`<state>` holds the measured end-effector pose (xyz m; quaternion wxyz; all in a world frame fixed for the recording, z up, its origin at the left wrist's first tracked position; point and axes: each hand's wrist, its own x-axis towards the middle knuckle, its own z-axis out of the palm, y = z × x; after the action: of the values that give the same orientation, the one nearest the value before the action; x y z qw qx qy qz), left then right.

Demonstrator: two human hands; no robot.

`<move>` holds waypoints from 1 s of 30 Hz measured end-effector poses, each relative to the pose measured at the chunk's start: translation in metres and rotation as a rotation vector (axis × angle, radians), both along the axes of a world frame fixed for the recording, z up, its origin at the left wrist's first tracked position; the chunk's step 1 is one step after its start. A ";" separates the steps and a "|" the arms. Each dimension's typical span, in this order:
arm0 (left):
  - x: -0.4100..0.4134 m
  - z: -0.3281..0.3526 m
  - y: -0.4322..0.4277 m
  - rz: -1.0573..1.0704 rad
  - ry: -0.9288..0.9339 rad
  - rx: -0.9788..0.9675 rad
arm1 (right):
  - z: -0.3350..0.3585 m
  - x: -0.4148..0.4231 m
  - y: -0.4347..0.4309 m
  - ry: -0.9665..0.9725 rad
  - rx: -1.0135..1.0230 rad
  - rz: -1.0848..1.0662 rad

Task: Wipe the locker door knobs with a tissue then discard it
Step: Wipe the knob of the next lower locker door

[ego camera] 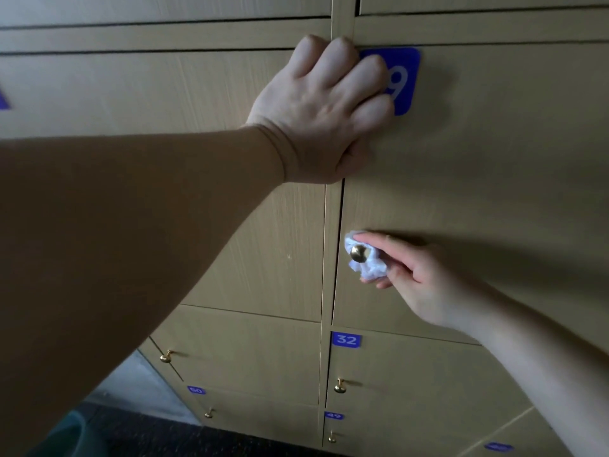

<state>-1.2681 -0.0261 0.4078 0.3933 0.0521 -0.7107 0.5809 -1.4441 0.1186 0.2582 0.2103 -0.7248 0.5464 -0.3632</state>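
A round brass knob [358,253] sticks out of a light wooden locker door [478,179]. A crumpled white tissue [370,263] is wrapped around the knob's base. My right hand [425,282] pinches that tissue between forefinger and thumb, fingertips right at the knob. My left hand [324,107] presses against the same door higher up, fingers bent, partly covering a blue number plate [403,82]. Its brown sleeve fills the left of the view.
Lower lockers carry more brass knobs [340,386], [166,357], [208,413], [332,438] and blue plates such as 32 [346,340] and 49 [333,415]. A dark speckled floor [158,437] and something teal [66,433] lie at the bottom left.
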 end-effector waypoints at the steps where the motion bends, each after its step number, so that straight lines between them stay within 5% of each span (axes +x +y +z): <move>1: 0.000 0.000 0.000 0.000 -0.002 0.004 | 0.000 0.001 -0.003 -0.046 -0.005 0.010; 14: 0.001 0.000 -0.001 0.005 0.015 -0.012 | -0.023 0.040 -0.007 -0.667 -0.216 -0.203; 25: 0.000 0.001 0.001 0.001 -0.008 0.032 | -0.005 0.037 -0.009 -0.235 -0.129 -0.202; 30: 0.002 0.001 0.001 0.006 -0.010 0.038 | -0.013 0.052 -0.006 -0.745 -0.064 -0.143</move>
<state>-1.2666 -0.0251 0.4089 0.3870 0.0586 -0.7234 0.5688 -1.3922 0.1127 0.2457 0.3459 -0.5094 0.4701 -0.6324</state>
